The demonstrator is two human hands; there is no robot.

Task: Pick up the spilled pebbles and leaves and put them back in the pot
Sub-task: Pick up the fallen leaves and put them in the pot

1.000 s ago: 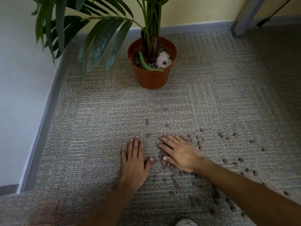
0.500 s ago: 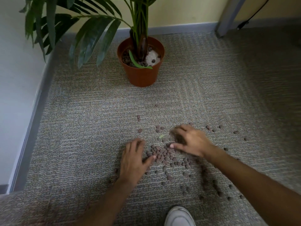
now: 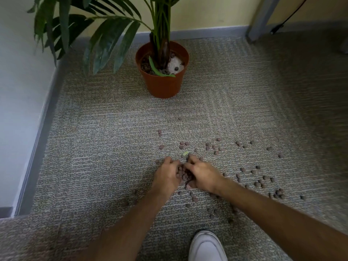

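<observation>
Brown pebbles (image 3: 216, 147) lie scattered over the grey carpet, mostly in front of me and to the right. My left hand (image 3: 166, 176) and my right hand (image 3: 203, 174) are cupped together on the floor, pressing a heap of pebbles (image 3: 183, 175) between them. A small pale green leaf scrap (image 3: 185, 153) lies just beyond my fingertips. The terracotta pot (image 3: 163, 85) with a palm plant stands farther ahead by the wall, with pebbles, a white patch and a loose green leaf (image 3: 160, 71) inside.
A wall with grey skirting (image 3: 37, 144) runs along the left. A grey post (image 3: 260, 17) and a black cable (image 3: 288, 16) are at the back right. My white shoe (image 3: 206, 247) is at the bottom edge. Palm fronds (image 3: 105, 42) hang over the back left.
My hands went from flat and apart on the carpet to cupped together, sweeping pebbles into a heap between them. The view shifted, bringing my shoe into sight.
</observation>
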